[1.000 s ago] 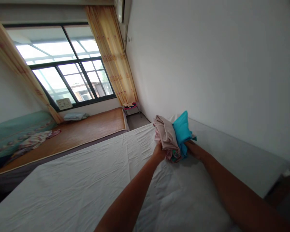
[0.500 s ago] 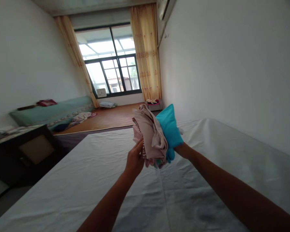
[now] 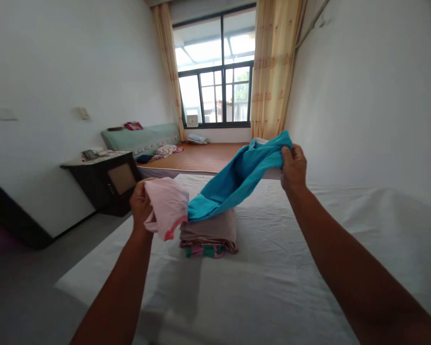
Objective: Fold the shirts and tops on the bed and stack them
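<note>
My left hand (image 3: 141, 203) is closed on a pink piece of clothing (image 3: 168, 199) with a coral-red edge, held up on the left. On the right, my right hand (image 3: 294, 167) grips one end of a blue garment (image 3: 233, 177). That garment stretches slantwise down to the left, and its lower end meets the pink cloth. Whether the two are one piece I cannot tell. Beneath them a folded stack of clothes (image 3: 210, 232), beige on top with green and pink below, lies on the white sheet (image 3: 258, 282).
A dark cabinet (image 3: 96, 189) stands left of the bed, with small items on it. Behind lies a brown mat (image 3: 215, 155) with a crumpled cloth (image 3: 165, 151) and a green-covered bolster (image 3: 149, 136). A clock (image 3: 192, 120) sits by the window.
The bundle held between both hands is now down on the bed. My hands have spread apart, stretching out the blue garment and lifting the pink cloth. The view has turned left.
</note>
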Demonstrator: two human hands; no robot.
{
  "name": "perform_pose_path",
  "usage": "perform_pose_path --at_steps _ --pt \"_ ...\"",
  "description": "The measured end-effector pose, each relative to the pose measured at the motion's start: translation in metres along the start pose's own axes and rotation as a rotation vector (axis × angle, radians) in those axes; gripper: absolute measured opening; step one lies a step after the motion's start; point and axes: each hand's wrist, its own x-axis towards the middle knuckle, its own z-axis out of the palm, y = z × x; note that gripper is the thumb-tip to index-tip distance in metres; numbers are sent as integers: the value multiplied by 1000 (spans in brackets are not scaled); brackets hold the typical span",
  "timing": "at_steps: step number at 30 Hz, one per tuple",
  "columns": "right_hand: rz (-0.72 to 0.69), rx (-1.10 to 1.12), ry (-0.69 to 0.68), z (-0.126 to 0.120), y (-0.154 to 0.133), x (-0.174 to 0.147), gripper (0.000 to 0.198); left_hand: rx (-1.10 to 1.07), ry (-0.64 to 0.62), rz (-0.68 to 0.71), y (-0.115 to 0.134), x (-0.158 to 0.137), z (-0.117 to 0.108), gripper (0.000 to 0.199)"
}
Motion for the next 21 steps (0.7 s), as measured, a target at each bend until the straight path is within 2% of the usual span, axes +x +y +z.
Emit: perform_pose_path --at_steps 3,5,7,9,12,15,17,18,21 --pt "7 -217 59 -16 22 -15 21 206 -169 -34 -24 -25 -6 30" --pt "47 -308 188 -27 35 -25 16 337 -215 -78 -36 -37 -13 31" --pt "32 -314 376 -36 40 -28 11 378 -159 -85 -46 -41 -25 31" --pt "-35 -264 518 -42 36 -23 6 360 -37 -70 -53 -39 -39 31" --pt "-191 -162 620 -48 17 -6 5 338 93 -92 -63 -33 -58 33" --pt "-350 -154 675 -60 2 13 6 403 -3 -158 -76 -34 -65 33" --pt "-362 -251 667 -70 5 21 8 476 -98 -144 -83 -39 -64 36" --pt "-327 -338 610 -74 10 21 13 505 -126 -111 -85 -42 -62 39" --pt "-169 -601 240 -70 32 5 22 504 -173 2 -81 -50 -48 45"
